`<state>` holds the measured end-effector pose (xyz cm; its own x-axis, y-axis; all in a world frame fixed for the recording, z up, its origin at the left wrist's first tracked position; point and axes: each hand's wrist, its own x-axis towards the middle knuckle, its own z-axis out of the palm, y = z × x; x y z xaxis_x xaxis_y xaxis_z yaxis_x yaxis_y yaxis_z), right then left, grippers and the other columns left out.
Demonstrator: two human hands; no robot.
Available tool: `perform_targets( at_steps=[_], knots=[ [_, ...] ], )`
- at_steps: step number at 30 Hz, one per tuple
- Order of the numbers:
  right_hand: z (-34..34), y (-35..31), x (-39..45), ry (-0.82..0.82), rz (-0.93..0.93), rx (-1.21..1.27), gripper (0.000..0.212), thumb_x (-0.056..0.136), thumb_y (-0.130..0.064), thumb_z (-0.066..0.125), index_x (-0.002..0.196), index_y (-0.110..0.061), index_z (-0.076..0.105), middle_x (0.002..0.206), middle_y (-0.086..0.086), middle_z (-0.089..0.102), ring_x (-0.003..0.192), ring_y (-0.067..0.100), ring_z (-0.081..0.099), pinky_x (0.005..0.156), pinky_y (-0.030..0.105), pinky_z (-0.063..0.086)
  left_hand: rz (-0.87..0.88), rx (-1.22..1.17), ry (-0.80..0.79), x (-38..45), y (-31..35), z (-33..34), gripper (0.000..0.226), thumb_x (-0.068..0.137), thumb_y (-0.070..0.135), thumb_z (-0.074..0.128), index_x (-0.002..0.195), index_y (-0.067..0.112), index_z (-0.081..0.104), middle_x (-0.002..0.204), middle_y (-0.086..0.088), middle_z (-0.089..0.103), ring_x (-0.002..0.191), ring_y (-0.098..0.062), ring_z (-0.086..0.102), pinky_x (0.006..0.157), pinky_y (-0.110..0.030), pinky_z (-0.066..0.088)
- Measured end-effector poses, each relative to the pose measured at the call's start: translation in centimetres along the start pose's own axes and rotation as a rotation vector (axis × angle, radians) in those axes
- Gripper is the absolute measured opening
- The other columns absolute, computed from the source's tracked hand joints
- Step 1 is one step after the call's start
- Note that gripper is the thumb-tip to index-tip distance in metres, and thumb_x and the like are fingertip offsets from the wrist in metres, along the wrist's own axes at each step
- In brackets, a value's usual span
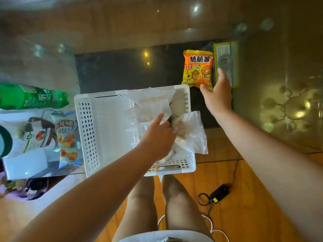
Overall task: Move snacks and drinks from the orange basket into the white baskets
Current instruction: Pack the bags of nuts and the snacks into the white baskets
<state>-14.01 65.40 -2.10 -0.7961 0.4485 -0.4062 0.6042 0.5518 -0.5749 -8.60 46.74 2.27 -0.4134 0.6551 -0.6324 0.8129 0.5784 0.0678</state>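
A white perforated basket (97, 130) stands at the table's near edge with several clear zip bags (148, 109) of snacks in its right half. My left hand (157, 137) is inside it, fingers closed on a clear zip bag of snacks (190, 133) that hangs over the right rim. My right hand (216, 95) is spread open just right of the basket, its fingers touching the lower edge of an orange crisp packet (197, 69) lying flat on the dark table. No orange basket is in view.
A green bottle (33, 96) lies at the left, with a white snack bag (29, 135) and a blue-and-orange snack packet (67, 140) beside the basket. A yellow-edged flat pack (227, 62) lies right of the crisp packet. A black adapter with cable (218, 192) is on the wooden floor.
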Motion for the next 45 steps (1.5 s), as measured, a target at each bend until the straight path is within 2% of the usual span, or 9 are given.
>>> perform_targets(
  at_steps=[7,11,14,17,21,25,32,40,45],
  knots=[
    [1.6,-1.9,6.8,-0.056,0.428,0.253,0.077,0.081,-0.031,0.068,0.143,-0.015,0.025,0.145,0.007,0.040,0.130,0.027,0.042,0.102,0.038,0.038,-0.006,-0.055,-0.003,0.0,0.2,-0.3,0.037,0.095,0.039,0.043,0.126,0.023,0.055,0.137,0.000,0.054,0.137,-0.021,0.035,0.117,-0.046,-0.004],
    [2.6,-1.4,7.3,-0.053,0.486,0.228,0.069,0.077,-0.031,0.072,0.134,-0.017,0.037,0.137,0.006,0.048,0.125,0.027,0.048,0.099,0.039,0.041,-0.021,-0.364,0.142,-1.4,0.7,-1.8,0.033,0.093,0.041,0.047,0.124,0.032,0.055,0.129,0.006,0.060,0.130,-0.016,0.046,0.113,-0.041,-0.014],
    [3.1,-1.7,6.9,-0.018,0.437,0.231,0.059,0.077,-0.028,0.072,0.129,-0.016,0.045,0.134,0.004,0.052,0.124,0.026,0.050,0.100,0.041,0.040,-0.081,-0.784,0.383,-3.9,0.0,-2.7,0.029,0.091,0.034,0.051,0.117,0.030,0.063,0.119,0.009,0.067,0.112,-0.011,0.061,0.109,-0.026,0.021],
    [3.0,-3.3,6.1,0.017,0.320,0.234,0.055,0.079,-0.020,0.070,0.128,-0.015,0.046,0.132,0.003,0.053,0.121,0.022,0.051,0.094,0.033,0.042,-0.273,-1.082,0.526,-6.5,-1.4,-2.1,0.025,0.091,0.022,0.053,0.109,0.025,0.069,0.108,0.011,0.071,0.096,-0.005,0.065,0.082,-0.012,0.046],
    [2.1,-7.2,4.5,0.025,0.163,0.333,0.055,0.080,-0.018,0.069,0.128,-0.013,0.045,0.116,-0.003,0.054,0.102,0.010,0.051,0.080,0.023,0.040,-0.646,-1.354,0.689,-9.2,-3.6,0.7,0.030,0.090,0.000,0.053,0.102,0.023,0.067,0.094,0.014,0.068,0.087,0.005,0.063,0.082,-0.009,0.049],
    [1.3,-11.7,0.8,-0.015,0.022,0.435,0.053,0.079,-0.014,0.069,0.126,-0.011,0.045,0.099,-0.012,0.046,0.092,0.003,0.049,0.069,0.011,0.043,-1.017,-1.539,0.806,-12.4,-5.8,4.4,0.027,0.090,-0.002,0.049,0.104,0.014,0.066,0.090,0.008,0.068,0.077,0.004,0.064,0.078,-0.012,0.051],
    [3.4,-15.5,-9.8,-0.098,-0.084,0.521,0.044,0.076,-0.018,0.072,0.114,-0.020,0.050,0.118,0.002,0.059,0.106,0.014,0.058,0.091,0.033,0.051,-1.474,-1.512,0.599,-16.8,-9.6,11.2,0.034,0.089,0.009,0.051,0.122,0.016,0.054,0.118,-0.004,0.063,0.106,-0.028,0.060,0.087,-0.040,0.051],
    [11.0,-12.3,-21.8,-0.185,0.018,0.515,0.046,0.077,-0.020,0.072,0.116,-0.029,0.047,0.116,-0.005,0.059,0.103,0.008,0.058,0.080,0.014,0.050,-1.394,-1.386,0.197,-17.0,-13.3,16.7,0.049,0.087,0.015,0.057,0.133,0.009,0.042,0.125,-0.016,0.055,0.112,-0.032,0.056,0.095,-0.045,0.048],
    [15.4,-9.5,-24.9,-0.141,0.088,0.388,0.044,0.078,-0.020,0.072,0.114,-0.026,0.048,0.101,-0.009,0.064,0.090,0.009,0.064,0.064,0.003,0.044,-1.330,-1.324,0.129,-16.6,-14.1,19.1,0.050,0.086,0.019,0.059,0.131,0.012,0.039,0.123,-0.015,0.057,0.112,-0.034,0.056,0.097,-0.048,0.046]
  ],
)
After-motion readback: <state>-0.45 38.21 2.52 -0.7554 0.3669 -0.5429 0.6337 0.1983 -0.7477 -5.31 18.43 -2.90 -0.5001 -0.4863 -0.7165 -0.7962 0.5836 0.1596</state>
